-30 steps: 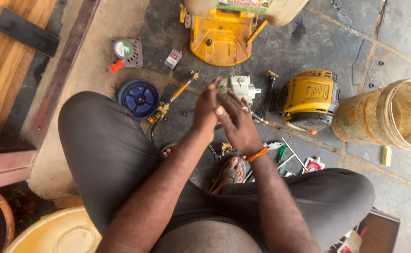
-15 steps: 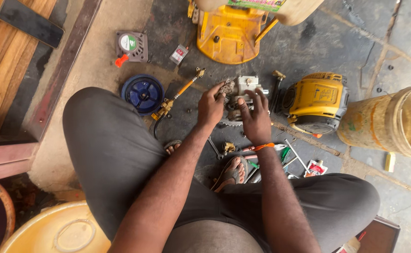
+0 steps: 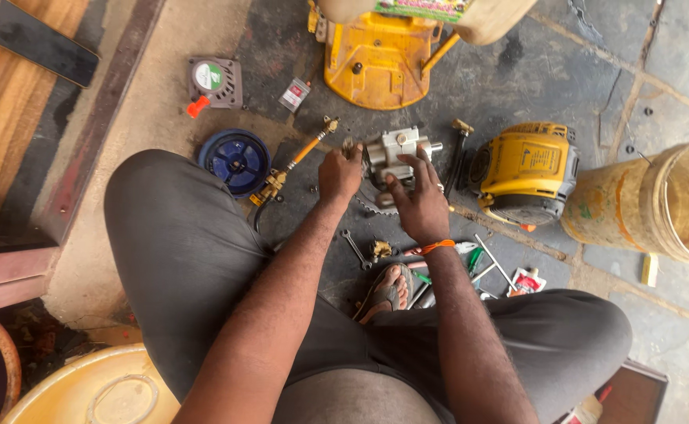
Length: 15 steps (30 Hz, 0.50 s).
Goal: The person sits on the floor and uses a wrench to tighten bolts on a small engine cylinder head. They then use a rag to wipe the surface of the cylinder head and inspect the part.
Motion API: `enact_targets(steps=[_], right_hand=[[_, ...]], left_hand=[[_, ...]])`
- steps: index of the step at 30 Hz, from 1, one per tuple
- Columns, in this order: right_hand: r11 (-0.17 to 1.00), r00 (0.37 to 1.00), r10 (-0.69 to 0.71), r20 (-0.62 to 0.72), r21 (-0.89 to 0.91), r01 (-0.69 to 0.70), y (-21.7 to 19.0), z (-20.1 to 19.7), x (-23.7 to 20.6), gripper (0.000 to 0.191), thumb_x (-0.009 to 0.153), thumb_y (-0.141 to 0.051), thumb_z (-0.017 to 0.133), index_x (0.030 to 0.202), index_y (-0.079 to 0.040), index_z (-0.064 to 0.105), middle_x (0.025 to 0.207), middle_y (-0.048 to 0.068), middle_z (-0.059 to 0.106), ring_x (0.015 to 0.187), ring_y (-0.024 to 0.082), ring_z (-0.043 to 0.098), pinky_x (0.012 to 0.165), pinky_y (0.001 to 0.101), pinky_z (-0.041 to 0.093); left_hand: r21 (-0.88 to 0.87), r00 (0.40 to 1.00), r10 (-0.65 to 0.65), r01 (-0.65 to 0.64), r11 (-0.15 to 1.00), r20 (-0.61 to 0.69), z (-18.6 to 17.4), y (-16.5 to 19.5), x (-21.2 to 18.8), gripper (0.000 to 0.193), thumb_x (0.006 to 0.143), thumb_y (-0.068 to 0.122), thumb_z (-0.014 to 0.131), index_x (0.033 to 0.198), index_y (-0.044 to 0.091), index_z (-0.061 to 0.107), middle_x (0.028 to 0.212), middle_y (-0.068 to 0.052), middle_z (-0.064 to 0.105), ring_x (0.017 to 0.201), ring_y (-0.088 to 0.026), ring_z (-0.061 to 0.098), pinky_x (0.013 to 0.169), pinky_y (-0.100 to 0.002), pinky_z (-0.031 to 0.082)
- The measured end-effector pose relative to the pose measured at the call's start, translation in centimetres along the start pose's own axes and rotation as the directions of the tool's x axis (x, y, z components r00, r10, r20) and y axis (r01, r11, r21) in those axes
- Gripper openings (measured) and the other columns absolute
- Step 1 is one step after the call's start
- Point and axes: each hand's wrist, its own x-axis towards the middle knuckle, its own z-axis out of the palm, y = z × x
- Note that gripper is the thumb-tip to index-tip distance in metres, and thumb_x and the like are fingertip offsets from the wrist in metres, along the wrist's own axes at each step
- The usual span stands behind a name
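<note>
A grey metal pump body (image 3: pixel 395 153) sits on the dark stone floor (image 3: pixel 548 71) just ahead of the person's knees, between a brass-ended hose fitting (image 3: pixel 297 161) and a yellow engine housing (image 3: pixel 526 169). The left hand (image 3: pixel 339 174) meets the pump body's left side, its fingers (image 3: pixel 352 151) curled around a small part at that edge; how firmly they grip cannot be told. The right hand (image 3: pixel 419 206) lies against the pump body's near face, fingers (image 3: pixel 421 166) spread and reaching up over it, thumb pressed at the lower left corner. A small spanner (image 3: pixel 355 250) lies on the floor behind the wrists, beside a sandalled foot (image 3: pixel 386 290). A blue round cover (image 3: pixel 236 159) rests near the left knee.
</note>
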Motion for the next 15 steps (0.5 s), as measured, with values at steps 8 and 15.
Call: enact_targets(steps=[8, 15], right_hand=[[0.984, 0.990, 0.079, 0.120, 0.153, -0.097, 1.4, -0.7, 1.4, 0.048, 0.097, -0.047, 0.068, 0.136, -0.021, 0.061, 0.163, 0.009, 0.042, 0.139, 0.032, 0.054, 0.107, 0.0448, 0.049], [0.970, 0.991, 0.095, 0.095, 0.214, -0.113, 1.1, -0.3, 1.3, 0.047, 0.094, -0.047, 0.069, 0.132, -0.020, 0.061, 0.164, 0.007, 0.041, 0.142, 0.031, 0.051, 0.105, 0.0425, 0.052]], left_hand=[[-0.121, 0.944, -0.285, 0.268, 0.956, -0.165, -1.1, -2.7, -0.7, 0.049, 0.109, 0.046, 0.047, 0.097, 0.007, 0.074, 0.082, -0.008, 0.075, 0.067, -0.017, 0.072, 0.059, -0.035, 0.060], [-0.042, 0.883, 0.441, -0.453, 0.891, -0.160, 0.8, -2.1, -3.5, 0.034, 0.087, -0.003, 0.067, 0.120, 0.001, 0.064, 0.120, -0.023, 0.065, 0.101, -0.031, 0.069, 0.080, -0.038, 0.064]])
